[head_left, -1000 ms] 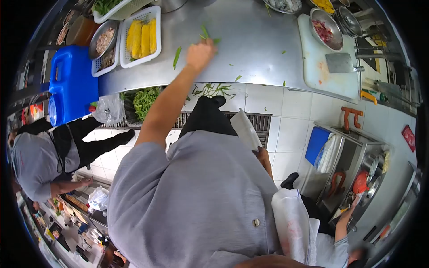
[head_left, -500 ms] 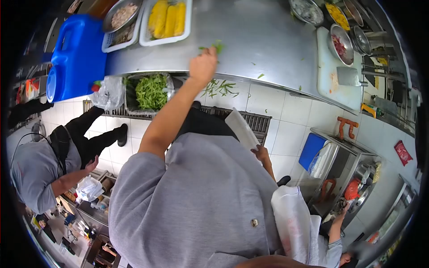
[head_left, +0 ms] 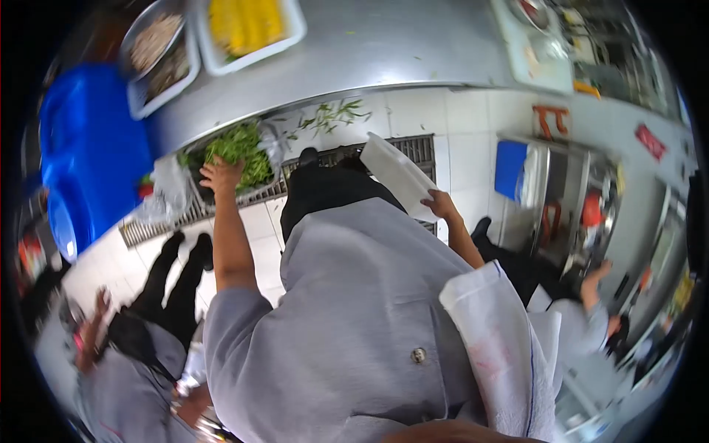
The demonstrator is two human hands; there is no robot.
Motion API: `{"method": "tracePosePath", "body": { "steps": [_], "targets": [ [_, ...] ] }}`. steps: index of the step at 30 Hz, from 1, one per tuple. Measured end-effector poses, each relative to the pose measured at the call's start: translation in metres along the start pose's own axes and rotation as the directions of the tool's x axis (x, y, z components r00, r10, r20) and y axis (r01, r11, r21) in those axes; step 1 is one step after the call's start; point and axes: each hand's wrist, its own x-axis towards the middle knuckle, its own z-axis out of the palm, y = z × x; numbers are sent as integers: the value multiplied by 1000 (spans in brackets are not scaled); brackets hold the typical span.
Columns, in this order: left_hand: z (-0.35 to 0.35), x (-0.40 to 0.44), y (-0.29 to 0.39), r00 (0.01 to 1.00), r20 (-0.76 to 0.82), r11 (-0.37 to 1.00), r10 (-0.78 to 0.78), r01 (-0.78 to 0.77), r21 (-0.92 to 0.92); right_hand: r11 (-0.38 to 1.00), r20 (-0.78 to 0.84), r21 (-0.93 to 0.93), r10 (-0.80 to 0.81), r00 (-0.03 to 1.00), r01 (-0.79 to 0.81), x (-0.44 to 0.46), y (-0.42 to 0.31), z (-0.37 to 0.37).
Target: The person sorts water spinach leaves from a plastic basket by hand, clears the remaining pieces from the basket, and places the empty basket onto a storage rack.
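Note:
My left hand (head_left: 221, 176) is at the front of a bag-lined bin of cut green vegetables (head_left: 251, 151), its fingers spread over the greens. Whether it touches them I cannot tell. In my right hand (head_left: 442, 204) is the rim of a white plastic tray (head_left: 399, 173), which hangs tilted beside my leg. Loose green pieces (head_left: 336, 118) lie on the floor beyond the bin. A clear plastic bag (head_left: 164, 192) sits against the bin's left side.
A steel counter (head_left: 384, 44) runs along the front, bearing a basket of yellow corn (head_left: 247, 29) and a bowl of pale chopped food (head_left: 156, 43). A big blue jug (head_left: 96, 140) stands at left. Co-workers (head_left: 140, 369) are behind on both sides; a floor grate (head_left: 421, 155) lies underfoot.
My left hand has moved from the counter, where it was at some green bits, down and left to the bin. The tray stays in my right hand. My view has turned and shifted.

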Motion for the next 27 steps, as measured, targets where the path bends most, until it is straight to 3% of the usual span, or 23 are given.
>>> {"method": "tracePosePath", "body": {
  "steps": [2, 4, 5, 6, 7, 8, 9, 10, 12, 15, 16, 17, 19, 20, 22, 24, 25, 27],
  "targets": [
    [-12, 6, 2, 970, 56, 970, 238, -240, 36, 998, -67, 58, 28, 997, -24, -14, -6, -1],
    [-15, 10, 22, 901, -24, 901, 433, -433, -20, 998, -231, 15, -62, 971, 68, -8, 32, 42],
    [14, 30, 33, 814, -23, 813, 581, -581, -35, 997, -160, 42, 66, 985, -60, -21, 16, 32],
    [16, 25, 55, 799, -56, 800, 598, -600, -25, 980, -118, 134, 165, 979, -149, -34, 1, 26],
    [-17, 0, 78, 805, 80, 804, 588, -571, -168, 960, -127, 196, 226, 966, -199, -41, -5, 30],
    [-3, -8, 94, 794, 20, 786, 608, -598, -157, 938, -119, 253, 276, 954, -239, -46, -7, 35],
    [16, -5, 109, 685, 11, 684, 729, -726, -76, 916, -152, 311, 312, 938, -254, -52, -6, 43],
    [-9, -25, 129, 545, 75, 546, 835, -806, -229, 890, -148, 348, 363, 920, -295, -58, 0, 54],
    [-16, -51, 181, 497, 224, 521, 838, -851, -62, 826, -164, 453, 447, 879, -335, -65, 7, 64],
    [-32, -83, 229, 242, 210, 285, 947, -936, -207, 671, -38, 585, 583, 811, -455, -92, 27, 107],
    [-19, -76, 245, 100, 180, 138, 979, -966, -218, 612, -26, 617, 644, 764, -494, -104, 29, 118],
    [-29, -91, 264, 150, 296, 200, 943, -969, -147, 544, -46, 688, 693, 719, -481, -113, 35, 136],
    [-49, -110, 297, 9, 373, 99, 928, -970, -222, 444, -57, 785, 747, 663, -433, -107, 66, 180],
    [-39, -99, 305, -47, 394, 10, 918, -990, -142, 414, -63, 816, 756, 651, -403, -102, 85, 215],
    [-19, -105, 338, -103, 446, -102, 889, -994, -26, 282, -35, 881, 839, 542, -380, -125, 109, 247],
    [-11, -139, 363, -73, 538, -95, 840, -995, 12, -17, 151, 964, 856, 495, -264, -167, 128, 260],
    [-4, -160, 374, -62, 571, -93, 819, -995, 24, -36, 161, 965, 862, 480, -259, -190, 133, 259],
    [12, -204, 401, -79, 598, -92, 797, -996, -8, -529, 466, 844, 806, 365, 91, -217, 141, 244]
  ]
}}
